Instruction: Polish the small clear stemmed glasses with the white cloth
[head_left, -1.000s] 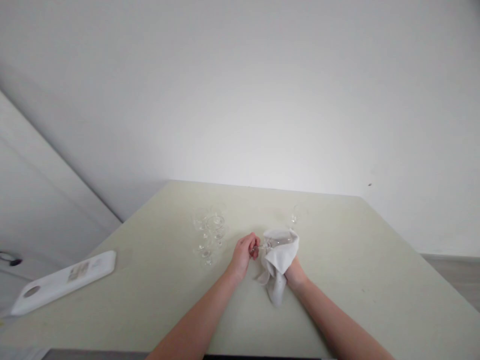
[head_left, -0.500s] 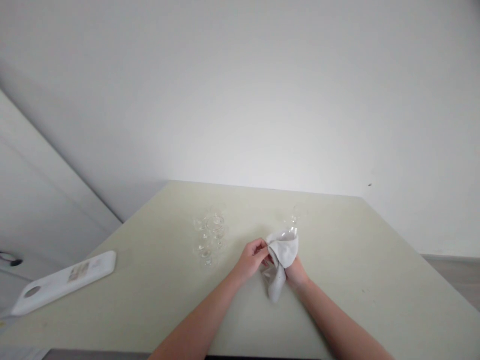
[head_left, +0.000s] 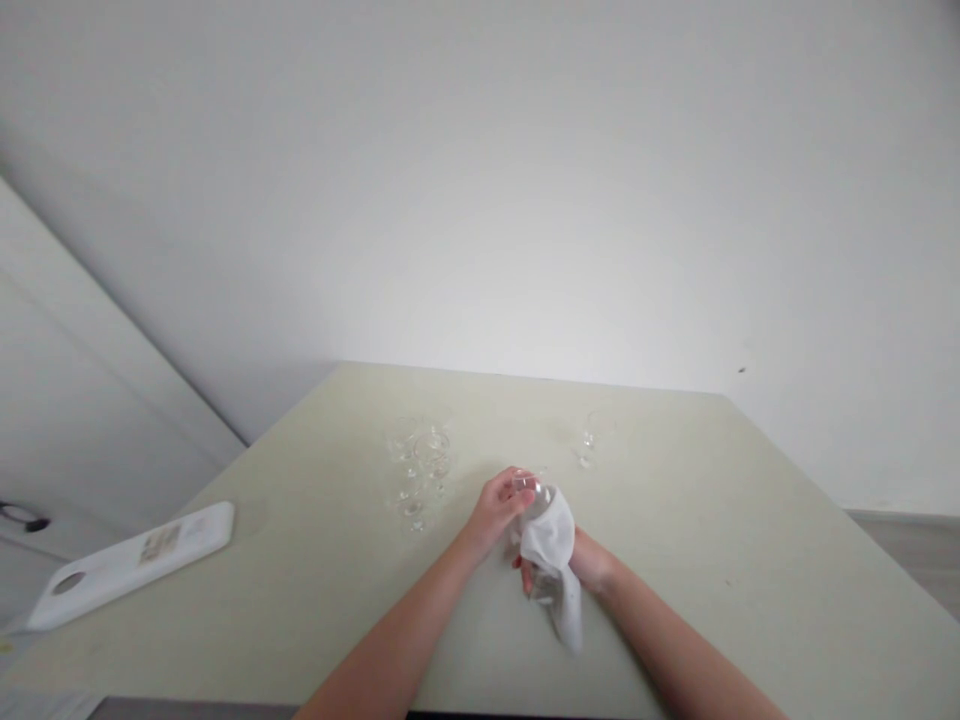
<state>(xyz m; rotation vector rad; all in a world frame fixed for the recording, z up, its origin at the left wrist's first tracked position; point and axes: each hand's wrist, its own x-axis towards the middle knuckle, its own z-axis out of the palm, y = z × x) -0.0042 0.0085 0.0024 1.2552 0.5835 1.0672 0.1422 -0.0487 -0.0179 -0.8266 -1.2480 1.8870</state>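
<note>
Item 1. Left hand (head_left: pixel 499 508): fingers curled and closed around one end of a clear stemmed glass (head_left: pixel 527 486), just above the middle of the tabletop (head_left: pixel 712 560). Which end of the glass the fingers pinch cannot be told.

Item 2. Right hand (head_left: pixel 583 566): largely covered by a white cloth (head_left: pixel 553 545), which it grips. The cloth is bunched around the rest of the stemmed glass, and a loose corner hangs toward the near edge. The two hands meet at the glass, which is held clear of the surface and tilted.

Item 3. Group of clear glasses (head_left: pixel 417 466): stands upright on the tabletop to the left of the left hand, close together. The exact count is hard to read through the transparency.

Item 4. Single small glass (head_left: pixel 589 441): stands upright and alone, beyond the hands and slightly to the right, well apart from the group.

Item 5. White board (head_left: pixel 127 566): flat, with a hole at its near end, and lies at the far left edge of the tabletop.

Item 6. Plain white wall (head_left: pixel 525 200): behind the tabletop.
</note>
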